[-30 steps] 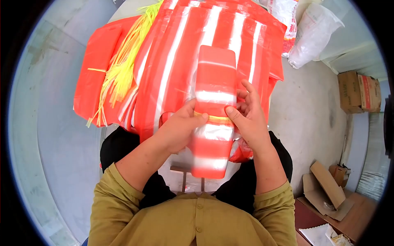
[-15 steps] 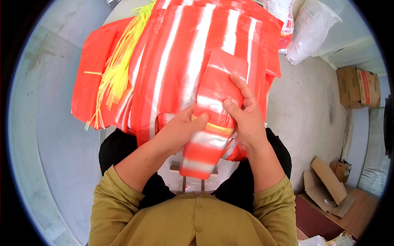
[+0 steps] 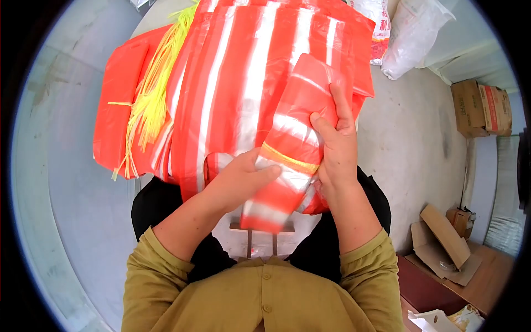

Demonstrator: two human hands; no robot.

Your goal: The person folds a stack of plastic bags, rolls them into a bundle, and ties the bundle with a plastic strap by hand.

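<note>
A folded bundle of red-and-white striped plastic bags [image 3: 298,105], with a yellow tie [image 3: 287,159] around its middle, is held up in front of me at a slant. My left hand [image 3: 243,180] grips its left side just below the tie, thumb on top. My right hand [image 3: 338,141] holds the right edge above the tie, thumb across the face and forefinger stretched along the side; its other fingers are hidden behind. Underneath lies a big stack of the same striped plastic bags [image 3: 243,72]. Yellow tie strips [image 3: 152,94] hang over the stack's left side.
A folded red bundle [image 3: 116,99] lies at the left. White sacks [image 3: 415,33] stand on the floor at the back right. Cardboard boxes [image 3: 478,108] are against the right wall. An opened carton [image 3: 442,243] rests on a brown surface [image 3: 481,276] at lower right.
The bundle has risen slightly and leans more to the right. The yellow tie now shows more fully, with my left thumb below it. My right hand has moved a little up and right.
</note>
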